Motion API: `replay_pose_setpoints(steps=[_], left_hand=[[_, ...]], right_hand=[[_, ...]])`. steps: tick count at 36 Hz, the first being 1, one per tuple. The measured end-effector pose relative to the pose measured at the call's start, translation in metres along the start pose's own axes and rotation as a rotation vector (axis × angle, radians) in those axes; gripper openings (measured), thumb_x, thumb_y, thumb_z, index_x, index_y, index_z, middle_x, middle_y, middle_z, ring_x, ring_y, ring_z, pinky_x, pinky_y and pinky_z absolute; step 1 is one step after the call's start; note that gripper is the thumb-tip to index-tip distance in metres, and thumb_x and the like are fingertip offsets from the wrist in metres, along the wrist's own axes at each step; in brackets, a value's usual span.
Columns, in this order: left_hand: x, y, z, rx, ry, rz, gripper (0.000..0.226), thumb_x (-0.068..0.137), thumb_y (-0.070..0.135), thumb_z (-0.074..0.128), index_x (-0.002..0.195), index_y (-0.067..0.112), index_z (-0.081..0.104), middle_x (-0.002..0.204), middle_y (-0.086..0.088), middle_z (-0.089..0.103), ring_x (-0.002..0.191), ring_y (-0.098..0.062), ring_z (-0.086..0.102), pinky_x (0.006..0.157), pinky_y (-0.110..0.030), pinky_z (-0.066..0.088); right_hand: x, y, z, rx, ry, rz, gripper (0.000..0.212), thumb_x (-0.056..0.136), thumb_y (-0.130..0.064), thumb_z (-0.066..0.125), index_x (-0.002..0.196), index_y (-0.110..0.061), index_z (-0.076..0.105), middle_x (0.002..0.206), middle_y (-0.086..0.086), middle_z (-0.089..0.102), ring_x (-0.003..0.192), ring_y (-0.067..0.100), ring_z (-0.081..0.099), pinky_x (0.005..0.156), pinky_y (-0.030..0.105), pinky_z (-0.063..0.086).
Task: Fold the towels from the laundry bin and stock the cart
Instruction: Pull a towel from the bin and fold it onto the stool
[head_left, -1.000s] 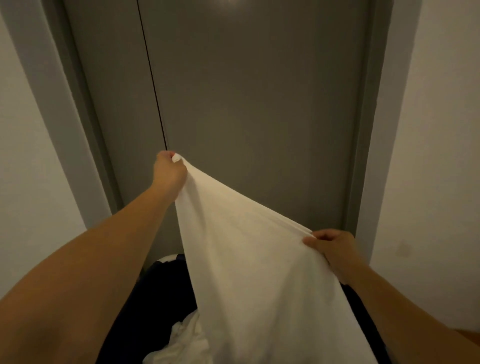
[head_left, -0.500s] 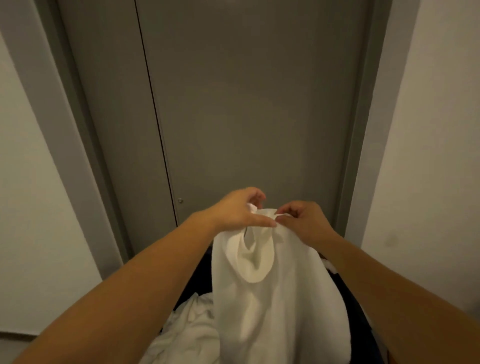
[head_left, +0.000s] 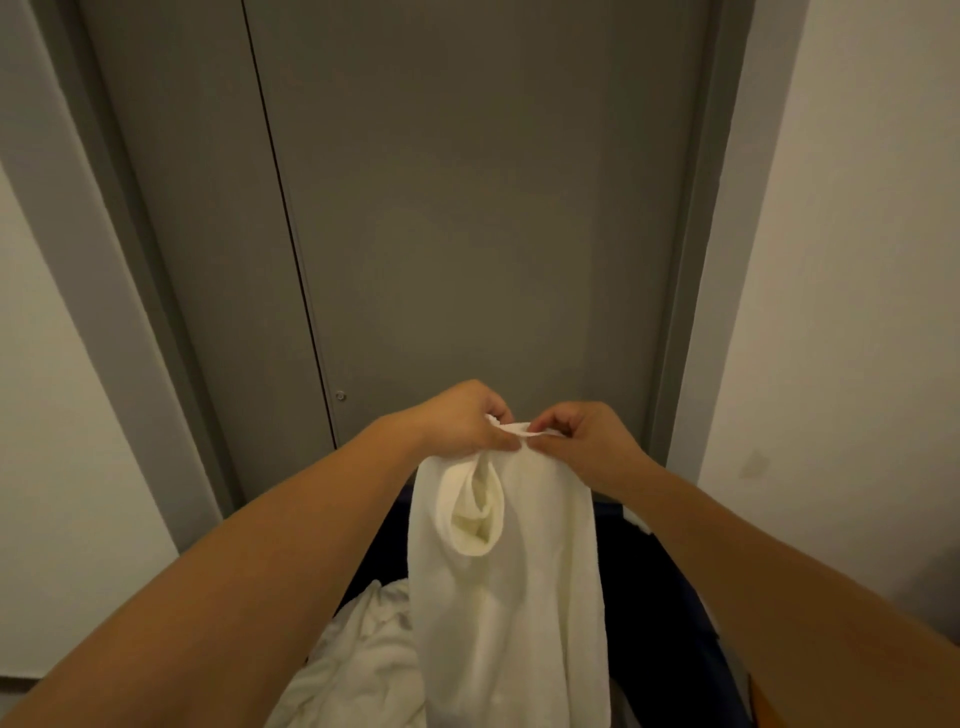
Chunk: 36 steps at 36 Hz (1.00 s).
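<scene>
A white towel (head_left: 509, 597) hangs doubled lengthwise in front of me, its top corners pinched together. My left hand (head_left: 462, 418) grips the corners from the left and my right hand (head_left: 587, 434) pinches them from the right, fingertips touching. The fold droops into a loop just below the hands. Below hangs the dark blue laundry bin (head_left: 670, 613), with more crumpled white towels (head_left: 363, 660) inside at the lower left. The cart is out of view.
A grey double door (head_left: 467, 208) with a grey frame stands close ahead. White walls (head_left: 852, 260) flank it on both sides. An orange-brown edge (head_left: 769, 701) shows at the bottom right corner.
A second ago my hands held the towel spread wide apart, left hand high. They have come together in the middle, so the towel now hangs doubled.
</scene>
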<state>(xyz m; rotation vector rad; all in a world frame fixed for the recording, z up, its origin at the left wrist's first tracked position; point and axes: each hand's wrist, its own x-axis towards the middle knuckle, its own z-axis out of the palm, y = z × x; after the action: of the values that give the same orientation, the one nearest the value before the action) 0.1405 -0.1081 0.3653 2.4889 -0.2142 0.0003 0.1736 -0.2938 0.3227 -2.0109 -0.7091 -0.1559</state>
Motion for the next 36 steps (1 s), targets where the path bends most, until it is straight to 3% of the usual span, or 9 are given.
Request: replay_pose_setpoints(steps=[4,9,13,19,24,28,31,33,36], left_hand=[[-0.004,0.007,-0.005,0.035,0.098,0.031,0.004,0.081,0.022,0.075,0.081,0.021,0.071,0.078,0.007,0.067,0.067,-0.002,0.061,0.055,-0.011,0.047],[-0.008,0.007,-0.018,0.069,0.204,0.032,0.003,0.082,0.022,0.073,0.079,0.022,0.073,0.081,0.006,0.069,0.077,-0.01,0.067,0.068,-0.025,0.055],[-0.01,0.005,-0.034,0.052,0.335,0.015,0.008,0.083,0.022,0.073,0.075,0.024,0.07,0.077,0.009,0.066,0.074,-0.009,0.064,0.07,-0.028,0.054],[-0.012,0.008,-0.063,0.106,0.504,0.01,0.011,0.085,0.024,0.07,0.074,0.027,0.067,0.079,0.006,0.065,0.08,-0.018,0.066,0.074,-0.034,0.055],[-0.013,0.005,-0.083,0.131,0.621,-0.004,0.007,0.086,0.024,0.069,0.079,0.022,0.067,0.081,0.001,0.065,0.081,-0.022,0.065,0.075,-0.036,0.055],[-0.011,0.004,-0.098,0.147,0.711,-0.018,0.007,0.087,0.024,0.068,0.082,0.019,0.067,0.082,-0.001,0.064,0.081,-0.023,0.064,0.074,-0.034,0.053],[-0.008,0.001,-0.111,0.161,0.772,-0.041,0.009,0.087,0.025,0.067,0.085,0.016,0.068,0.082,-0.002,0.063,0.078,-0.022,0.062,0.072,-0.032,0.051],[-0.007,0.0,-0.117,0.181,0.789,-0.047,0.013,0.087,0.025,0.067,0.089,0.012,0.071,0.083,-0.004,0.063,0.078,-0.022,0.062,0.072,-0.032,0.051],[-0.005,-0.004,-0.123,0.201,0.806,-0.057,0.014,0.088,0.024,0.067,0.09,0.011,0.071,0.082,-0.004,0.063,0.077,-0.022,0.061,0.07,-0.031,0.05]], right_hand=[[0.001,0.001,-0.001,0.026,-0.058,0.054,0.013,0.08,-0.016,0.075,0.075,-0.027,0.069,0.067,-0.011,0.066,0.058,-0.005,0.057,0.059,0.014,0.046],[-0.001,0.007,-0.002,0.051,-0.177,0.115,0.007,0.077,-0.017,0.079,0.072,-0.017,0.074,0.057,-0.012,0.063,0.052,-0.002,0.055,0.055,0.012,0.044],[-0.005,0.02,0.008,-0.067,-0.258,0.168,0.019,0.078,-0.021,0.077,0.065,-0.009,0.071,0.054,-0.008,0.052,0.051,0.001,0.046,0.054,0.017,0.039],[-0.011,0.043,0.026,-0.058,-0.243,0.24,0.042,0.078,-0.03,0.078,0.082,0.01,0.066,0.066,0.004,0.049,0.062,0.012,0.048,0.059,0.025,0.041],[-0.012,0.057,0.036,-0.054,-0.237,0.284,0.037,0.078,-0.033,0.077,0.085,0.003,0.071,0.087,0.025,0.066,0.082,0.036,0.066,0.08,0.04,0.055],[-0.015,0.065,0.043,-0.071,-0.244,0.296,0.038,0.078,-0.036,0.076,0.082,0.002,0.071,0.088,0.023,0.068,0.084,0.032,0.067,0.08,0.041,0.055],[-0.017,0.071,0.045,-0.092,-0.242,0.34,0.04,0.077,-0.038,0.077,0.078,0.002,0.071,0.072,0.015,0.063,0.068,0.022,0.063,0.071,0.033,0.054],[-0.019,0.074,0.043,-0.094,-0.243,0.356,0.038,0.077,-0.038,0.077,0.065,-0.004,0.064,0.063,0.007,0.049,0.059,0.013,0.049,0.057,0.022,0.042],[-0.023,0.081,0.039,-0.1,-0.233,0.363,0.034,0.076,-0.038,0.078,0.064,-0.013,0.057,0.062,0.005,0.039,0.058,0.012,0.04,0.054,0.022,0.032]])
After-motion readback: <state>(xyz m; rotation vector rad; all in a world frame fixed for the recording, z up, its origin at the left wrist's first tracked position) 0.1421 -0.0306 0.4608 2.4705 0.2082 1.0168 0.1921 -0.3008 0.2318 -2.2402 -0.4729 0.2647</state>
